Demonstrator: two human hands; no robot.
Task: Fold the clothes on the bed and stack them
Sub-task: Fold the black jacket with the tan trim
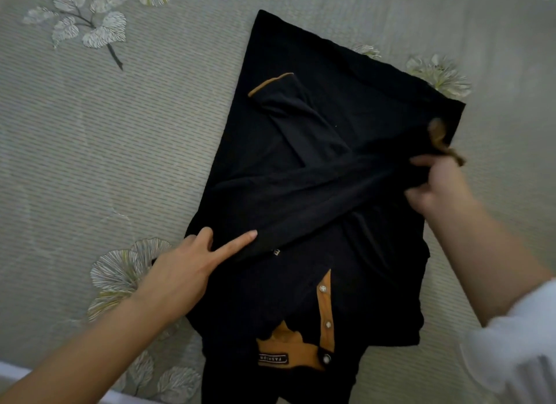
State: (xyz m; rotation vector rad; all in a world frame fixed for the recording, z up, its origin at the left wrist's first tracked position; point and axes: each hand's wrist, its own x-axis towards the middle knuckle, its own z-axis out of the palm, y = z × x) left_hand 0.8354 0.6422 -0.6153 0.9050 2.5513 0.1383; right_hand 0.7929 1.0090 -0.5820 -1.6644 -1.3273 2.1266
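Observation:
A black long-sleeved polo shirt with mustard placket, collar lining and cuffs lies flat on the bed, collar toward me. One sleeve lies folded across its middle, cuff up at the left. My left hand presses with straight fingers on the shirt's left side, where the second sleeve starts. My right hand grips that second sleeve near its mustard cuff and holds it stretched across the chest at the shirt's right edge.
The bed cover is grey-green with fine stripes and white embroidered flowers and leaves. Its near edge shows at the lower left. A white rolled-up shirt sleeve covers my right forearm.

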